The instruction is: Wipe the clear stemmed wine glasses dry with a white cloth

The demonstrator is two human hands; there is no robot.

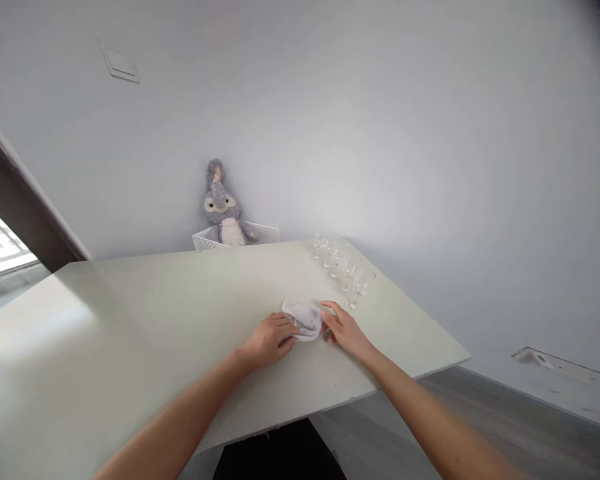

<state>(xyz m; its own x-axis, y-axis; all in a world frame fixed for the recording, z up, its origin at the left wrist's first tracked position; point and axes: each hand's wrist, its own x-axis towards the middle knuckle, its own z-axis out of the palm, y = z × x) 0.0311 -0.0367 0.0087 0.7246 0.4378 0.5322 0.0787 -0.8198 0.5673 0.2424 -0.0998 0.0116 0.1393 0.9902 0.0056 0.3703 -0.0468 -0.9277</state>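
A crumpled white cloth (306,315) is bunched up near the front edge of the white table (180,300). My left hand (271,341) grips its left side, fingers bent over the edge. At the cloth's right side is my right hand (347,331), index finger stretched out and the other fingers curled in. What those fingers hold is hidden. A greyish, slightly see-through patch shows within the folds; I cannot tell whether a glass is inside. Several clear stemmed glasses (363,281) stand upright in a slanting row just beyond my right hand.
Behind the table's back edge, a grey plush toy (223,207) sits in a white perforated basket (267,234) against the wall. The table's right edge runs diagonally past the glasses. A dark door frame (25,193) is at far left, with a light switch (121,65) on the wall.
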